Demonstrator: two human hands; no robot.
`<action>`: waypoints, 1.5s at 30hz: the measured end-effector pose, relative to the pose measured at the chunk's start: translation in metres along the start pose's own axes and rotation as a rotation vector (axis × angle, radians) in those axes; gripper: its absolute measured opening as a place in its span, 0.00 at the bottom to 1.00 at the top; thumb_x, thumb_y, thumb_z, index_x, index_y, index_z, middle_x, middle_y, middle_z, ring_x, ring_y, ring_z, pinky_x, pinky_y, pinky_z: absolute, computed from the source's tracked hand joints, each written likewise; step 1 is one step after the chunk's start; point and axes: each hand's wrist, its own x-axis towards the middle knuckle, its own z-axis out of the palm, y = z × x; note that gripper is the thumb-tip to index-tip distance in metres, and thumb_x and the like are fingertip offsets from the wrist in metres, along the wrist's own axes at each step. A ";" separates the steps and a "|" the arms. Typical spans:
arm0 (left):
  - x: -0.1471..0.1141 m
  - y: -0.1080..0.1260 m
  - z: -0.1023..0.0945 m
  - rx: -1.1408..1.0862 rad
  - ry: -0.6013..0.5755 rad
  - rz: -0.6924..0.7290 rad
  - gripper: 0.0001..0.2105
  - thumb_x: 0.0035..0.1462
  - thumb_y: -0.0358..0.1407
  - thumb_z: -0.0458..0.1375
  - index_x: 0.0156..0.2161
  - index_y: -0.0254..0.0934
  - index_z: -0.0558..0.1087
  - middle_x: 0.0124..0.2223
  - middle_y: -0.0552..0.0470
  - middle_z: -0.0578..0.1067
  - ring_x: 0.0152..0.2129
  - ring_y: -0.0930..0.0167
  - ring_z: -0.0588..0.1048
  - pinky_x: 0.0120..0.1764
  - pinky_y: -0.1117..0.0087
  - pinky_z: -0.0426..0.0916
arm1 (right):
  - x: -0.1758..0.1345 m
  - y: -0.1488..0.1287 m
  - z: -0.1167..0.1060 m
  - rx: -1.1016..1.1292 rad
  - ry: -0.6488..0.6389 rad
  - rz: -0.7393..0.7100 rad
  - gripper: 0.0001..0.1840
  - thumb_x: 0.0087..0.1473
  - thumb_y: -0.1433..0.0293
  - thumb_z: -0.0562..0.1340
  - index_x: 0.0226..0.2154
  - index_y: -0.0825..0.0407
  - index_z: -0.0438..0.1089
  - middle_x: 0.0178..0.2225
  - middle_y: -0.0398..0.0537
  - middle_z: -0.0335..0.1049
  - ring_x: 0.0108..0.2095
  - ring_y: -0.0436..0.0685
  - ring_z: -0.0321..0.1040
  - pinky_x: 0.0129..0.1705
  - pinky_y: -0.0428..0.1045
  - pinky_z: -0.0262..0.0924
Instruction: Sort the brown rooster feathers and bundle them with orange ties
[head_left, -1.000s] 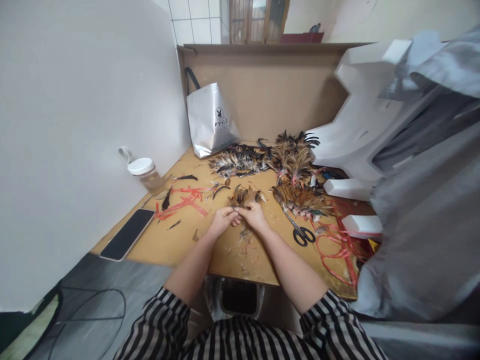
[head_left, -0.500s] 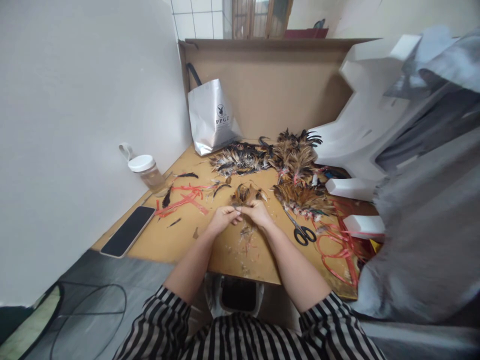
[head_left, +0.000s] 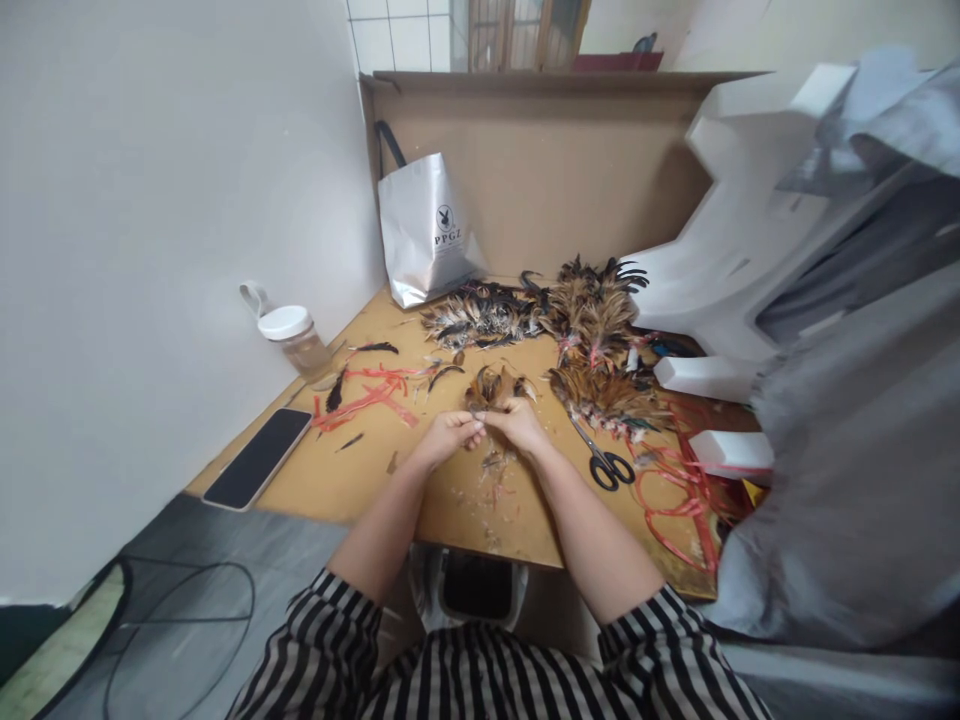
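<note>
At the middle of the table, a small fan of brown and black feathers (head_left: 495,384) sticks up from between my two hands. My left hand (head_left: 452,436) is closed in a pinch at the base of the feathers. Its fingertips meet those of my right hand (head_left: 516,424), which is closed around the same bunch. The quill ends are hidden by my fingers. Right of my right hand lie a larger spread of brown feathers (head_left: 607,393) and black-handled scissors (head_left: 609,468). Loose feather bits (head_left: 491,490) are scattered on the table just below my hands.
Farther back are dark feathers (head_left: 480,318), a brown feather pile (head_left: 592,310) and a silver bag (head_left: 427,230). To the left are red strips (head_left: 367,395), a lidded jar (head_left: 300,345) and a phone (head_left: 259,458). Red ribbon (head_left: 682,510) and white foam (head_left: 727,453) lie right.
The view has shifted very slightly. My hands stay pinched together on the feather bunch, with no clear movement.
</note>
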 end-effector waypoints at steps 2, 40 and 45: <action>0.000 -0.001 -0.001 0.018 0.006 0.000 0.12 0.45 0.41 0.58 0.25 0.31 0.72 0.20 0.53 0.70 0.17 0.78 0.66 0.24 0.76 0.60 | 0.000 0.000 0.001 -0.015 -0.003 -0.001 0.14 0.36 0.60 0.66 0.17 0.55 0.69 0.18 0.44 0.68 0.21 0.51 0.63 0.26 0.46 0.57; 0.000 0.005 -0.002 -0.318 0.056 -0.108 0.13 0.41 0.40 0.63 0.26 0.29 0.71 0.24 0.50 0.72 0.20 0.78 0.69 0.26 0.77 0.63 | 0.006 0.013 0.011 0.076 0.199 -0.063 0.12 0.36 0.62 0.65 0.21 0.54 0.69 0.21 0.44 0.67 0.23 0.50 0.61 0.30 0.46 0.55; -0.001 0.005 -0.001 -0.285 0.049 -0.105 0.15 0.41 0.42 0.63 0.25 0.29 0.70 0.24 0.51 0.72 0.19 0.79 0.68 0.25 0.77 0.62 | 0.005 0.013 0.012 0.074 0.230 -0.065 0.13 0.34 0.62 0.66 0.20 0.54 0.69 0.19 0.42 0.66 0.21 0.48 0.59 0.26 0.45 0.53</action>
